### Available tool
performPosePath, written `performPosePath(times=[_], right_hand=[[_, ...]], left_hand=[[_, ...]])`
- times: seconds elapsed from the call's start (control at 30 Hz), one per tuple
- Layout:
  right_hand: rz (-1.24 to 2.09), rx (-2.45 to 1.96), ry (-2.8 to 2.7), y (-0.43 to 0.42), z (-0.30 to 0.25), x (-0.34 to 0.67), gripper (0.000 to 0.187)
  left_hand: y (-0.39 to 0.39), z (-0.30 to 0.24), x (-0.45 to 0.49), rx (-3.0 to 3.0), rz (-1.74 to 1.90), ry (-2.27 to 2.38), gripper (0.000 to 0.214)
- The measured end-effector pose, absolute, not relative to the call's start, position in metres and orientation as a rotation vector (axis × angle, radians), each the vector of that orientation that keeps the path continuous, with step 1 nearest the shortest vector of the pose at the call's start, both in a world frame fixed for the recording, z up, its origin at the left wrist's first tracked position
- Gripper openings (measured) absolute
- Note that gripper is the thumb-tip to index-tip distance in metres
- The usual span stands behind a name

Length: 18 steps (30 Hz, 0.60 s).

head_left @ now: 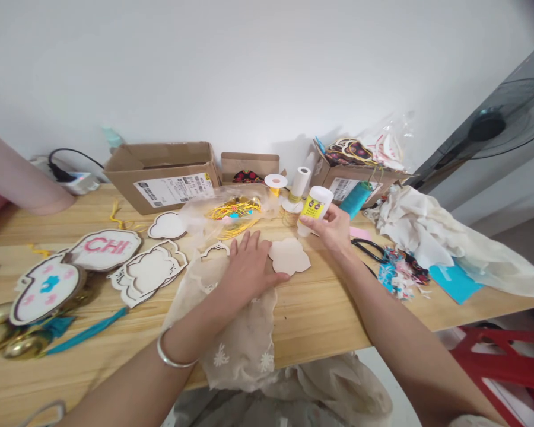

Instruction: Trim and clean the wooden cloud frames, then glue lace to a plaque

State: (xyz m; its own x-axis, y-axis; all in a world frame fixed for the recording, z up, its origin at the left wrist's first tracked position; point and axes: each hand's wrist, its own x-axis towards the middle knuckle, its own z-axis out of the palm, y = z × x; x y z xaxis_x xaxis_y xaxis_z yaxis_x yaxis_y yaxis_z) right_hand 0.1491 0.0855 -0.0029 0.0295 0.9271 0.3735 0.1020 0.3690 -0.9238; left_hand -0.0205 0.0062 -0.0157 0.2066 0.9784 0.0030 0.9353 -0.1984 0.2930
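My right hand is wrapped round a white glue bottle with a yellow label, its narrow end tilted down above the table. Just below the bottle lies a pale, cloud-shaped wooden piece. My left hand rests flat with fingers spread, its thumb touching the left edge of that piece. Under my left hand and forearm is sheer cream fabric with embroidered flowers, hanging over the table's front edge. A small cut-out wooden frame shows partly beside my left fingers.
Left of me lie cut-out frames, a "CHI" plaque and a flowered ornament. Behind stand a cardboard box, a plastic bag of yellow cords and spools. To the right are scissors, thread scraps and crumpled cloth.
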Motion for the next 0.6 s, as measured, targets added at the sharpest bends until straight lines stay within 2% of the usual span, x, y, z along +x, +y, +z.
performPosePath(times=[0.6], right_hand=[[0.886, -0.978, -1.470, 0.0893, -0.0038, 0.1558, 0.033]], left_hand=[[0.0056, -0.0182, -0.0207, 2.264, 0.311, 1.833, 0.064]])
